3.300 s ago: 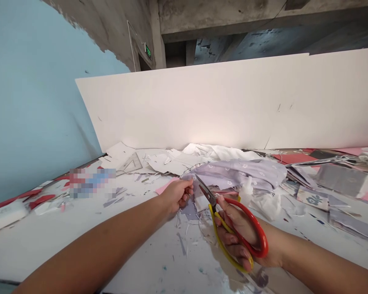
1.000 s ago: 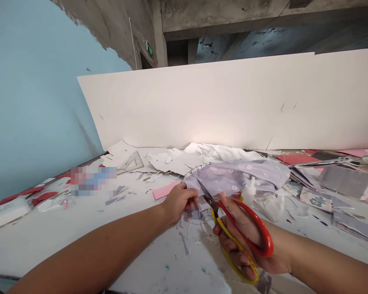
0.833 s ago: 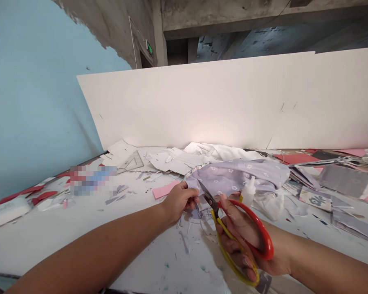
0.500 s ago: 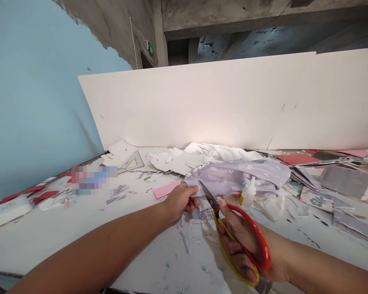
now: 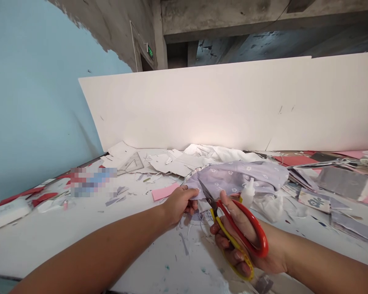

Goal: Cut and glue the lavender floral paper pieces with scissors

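Observation:
My left hand point(image 5: 181, 203) pinches a small piece of lavender fabric point(image 5: 194, 195) between thumb and fingers. My right hand point(image 5: 241, 228) is wrapped round scissors point(image 5: 213, 203) with one red and one yellow handle. Their dark blades point up and left, beside the fabric at my left fingertips; whether they touch it I cannot tell. Behind the blades lies a larger heap of lavender flower-print cloth point(image 5: 257, 173). A small white squeeze bottle point(image 5: 248, 192) stands just beyond my right hand. Left of my left hand rests a pink slip point(image 5: 164, 191).
White paper offcuts point(image 5: 168, 160) and a set square point(image 5: 134, 162) lie at the back, before a tall white board point(image 5: 184, 110). To the right are stacked grey and printed pieces point(image 5: 340, 183). Scraps litter the white tabletop point(image 5: 135, 249).
The scissors and my right hand have shifted slightly left and up, with the handles closer together. My left hand stays at nearly the same place, still pinching the fabric.

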A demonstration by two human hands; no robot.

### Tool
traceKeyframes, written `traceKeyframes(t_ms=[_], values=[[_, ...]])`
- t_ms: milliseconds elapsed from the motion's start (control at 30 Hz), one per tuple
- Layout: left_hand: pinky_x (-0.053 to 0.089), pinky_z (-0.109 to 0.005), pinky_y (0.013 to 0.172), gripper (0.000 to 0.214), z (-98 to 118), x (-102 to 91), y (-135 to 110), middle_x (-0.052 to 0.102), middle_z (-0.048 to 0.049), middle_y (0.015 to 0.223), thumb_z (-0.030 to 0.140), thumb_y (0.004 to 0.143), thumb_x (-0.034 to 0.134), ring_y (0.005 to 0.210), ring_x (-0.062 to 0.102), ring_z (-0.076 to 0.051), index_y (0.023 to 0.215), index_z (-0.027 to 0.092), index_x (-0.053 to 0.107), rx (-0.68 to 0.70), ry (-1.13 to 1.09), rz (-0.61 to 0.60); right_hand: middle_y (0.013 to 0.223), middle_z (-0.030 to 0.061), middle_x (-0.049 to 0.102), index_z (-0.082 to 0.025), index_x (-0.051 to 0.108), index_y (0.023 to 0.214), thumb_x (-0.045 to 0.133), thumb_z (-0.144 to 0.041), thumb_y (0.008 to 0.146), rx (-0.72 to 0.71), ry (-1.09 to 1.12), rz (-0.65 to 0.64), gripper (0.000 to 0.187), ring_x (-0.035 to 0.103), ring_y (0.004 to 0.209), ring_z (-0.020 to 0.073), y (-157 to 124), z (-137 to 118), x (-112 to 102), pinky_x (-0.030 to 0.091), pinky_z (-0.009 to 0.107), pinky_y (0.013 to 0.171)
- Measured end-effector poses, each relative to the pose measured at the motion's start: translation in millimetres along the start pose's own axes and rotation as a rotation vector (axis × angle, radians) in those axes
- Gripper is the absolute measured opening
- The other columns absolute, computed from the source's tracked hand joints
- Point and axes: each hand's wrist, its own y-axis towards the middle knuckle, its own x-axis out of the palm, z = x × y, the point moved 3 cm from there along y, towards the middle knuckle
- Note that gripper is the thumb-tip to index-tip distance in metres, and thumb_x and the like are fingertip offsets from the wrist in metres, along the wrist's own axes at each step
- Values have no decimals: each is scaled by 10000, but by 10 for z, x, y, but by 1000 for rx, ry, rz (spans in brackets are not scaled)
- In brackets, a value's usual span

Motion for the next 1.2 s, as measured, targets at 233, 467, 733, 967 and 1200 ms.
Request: traceKeyframes(t_ms=[233, 467, 733, 967, 1200], values=[[293, -183, 359, 211, 32, 9, -36, 458, 31, 387, 312, 695, 531, 331, 385, -57, 588, 154, 440, -1, 6, -5, 462, -50, 407, -183, 428, 683, 258, -840, 588, 7, -1, 38, 686, 336, 314, 69, 47, -72, 29, 286, 194, 300], [286, -187, 357, 210, 43, 0, -52, 469, 28, 399, 312, 692, 533, 328, 386, -58, 589, 158, 434, -16, 17, -5, 402, -60, 371, -196, 403, 667, 234, -790, 667, -11, -42, 89, 617, 314, 283, 75, 89, -68, 27, 297, 196, 278], [287, -189, 355, 181, -20, -34, 21, 480, 32, 415, 313, 695, 525, 323, 384, -59, 636, 161, 447, 0, 1, 14, 394, -81, 309, -197, 396, 656, 301, -731, 712, -82, 11, 89, 545, 290, 274, 57, 163, 17, -59, 282, 173, 255], [273, -173, 349, 187, 7, 1, -13, 461, 36, 394, 297, 691, 536, 336, 388, -54, 605, 156, 449, -7, 9, -14, 452, -40, 426, -186, 419, 682, 200, -857, 571, -12, -55, 42, 715, 379, 326, 81, 53, -85, -42, 336, 200, 293], [280, -167, 353, 170, 25, 4, -39, 449, 42, 379, 288, 687, 546, 343, 393, -57, 632, 161, 447, -12, 4, -19, 438, -30, 439, -181, 417, 674, 143, -849, 588, 2, -102, 38, 727, 385, 309, 86, 115, -168, -28, 356, 214, 298]])
